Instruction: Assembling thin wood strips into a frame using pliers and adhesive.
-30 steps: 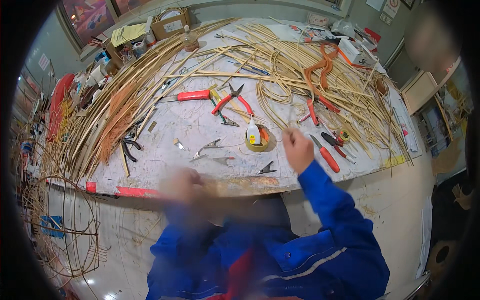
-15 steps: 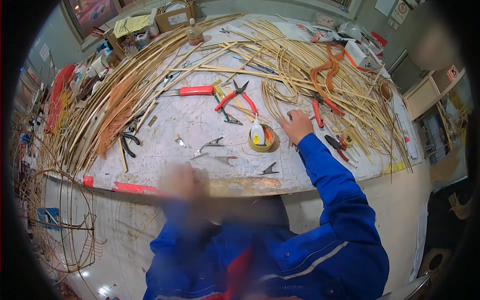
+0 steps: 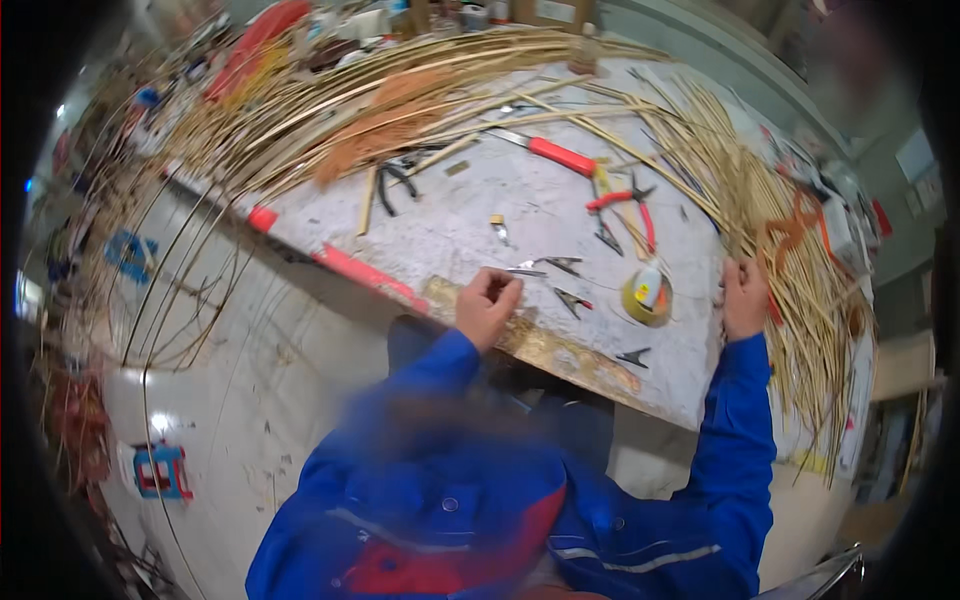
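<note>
My left hand is over the worn wooden front edge of the table, thumb and fingers curled together in a pinch. Whatever may be between them is too small to make out. Just beyond its fingertips lie small metal spring clips. My right hand is at the right, its fingers closed at the lower end of some thin bamboo strips, which are blurred. Between the hands, a white glue bottle leans in a tape roll. Red-handled pliers lie beyond it.
Long bamboo strips cover the back and left of the table, more the right side. A red-handled knife and black-handled pliers lie on the white top. A wire-like frame stands at the left above the floor.
The view has turned left, so the table appears rotated and shifted right. My left hand, blurred before, is now sharp beside the clips. My right hand remains at the strips.
</note>
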Demonstrator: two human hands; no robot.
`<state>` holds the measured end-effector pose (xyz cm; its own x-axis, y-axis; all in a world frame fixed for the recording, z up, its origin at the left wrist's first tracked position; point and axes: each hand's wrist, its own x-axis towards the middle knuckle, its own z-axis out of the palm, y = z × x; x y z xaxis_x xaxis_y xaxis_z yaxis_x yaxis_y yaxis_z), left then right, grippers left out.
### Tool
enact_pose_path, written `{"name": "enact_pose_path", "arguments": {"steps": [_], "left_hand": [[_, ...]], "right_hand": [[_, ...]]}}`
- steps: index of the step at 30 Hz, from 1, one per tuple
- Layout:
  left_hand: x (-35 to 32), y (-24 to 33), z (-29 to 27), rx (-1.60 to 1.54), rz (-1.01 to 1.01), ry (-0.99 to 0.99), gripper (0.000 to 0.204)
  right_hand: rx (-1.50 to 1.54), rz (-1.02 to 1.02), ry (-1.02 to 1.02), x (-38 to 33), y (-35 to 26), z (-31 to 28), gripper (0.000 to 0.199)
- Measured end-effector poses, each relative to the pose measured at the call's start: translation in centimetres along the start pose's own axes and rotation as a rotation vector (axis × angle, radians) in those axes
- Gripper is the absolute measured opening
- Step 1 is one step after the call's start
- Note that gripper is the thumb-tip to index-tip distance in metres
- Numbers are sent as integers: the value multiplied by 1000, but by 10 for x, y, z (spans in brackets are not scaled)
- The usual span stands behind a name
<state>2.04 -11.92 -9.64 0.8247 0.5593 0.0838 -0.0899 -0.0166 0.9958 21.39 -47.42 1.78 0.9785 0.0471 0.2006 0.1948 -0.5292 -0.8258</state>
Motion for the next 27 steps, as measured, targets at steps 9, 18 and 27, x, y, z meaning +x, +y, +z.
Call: {"name": "enact_pose_path", "arguments": {"steps": [9,18,27], "left_hand": [[3,119,1,-260,161,-298,41],[13,135,-48,177,85,-258,30],[53,57,-102,1271,373,-460,21]], "right_hand": [[355,-259,-250,-101,-139,102,18],[377,-383,-426,-194,-138,181,20],[-67,-280,-87,-190,-10,109,19]]}}
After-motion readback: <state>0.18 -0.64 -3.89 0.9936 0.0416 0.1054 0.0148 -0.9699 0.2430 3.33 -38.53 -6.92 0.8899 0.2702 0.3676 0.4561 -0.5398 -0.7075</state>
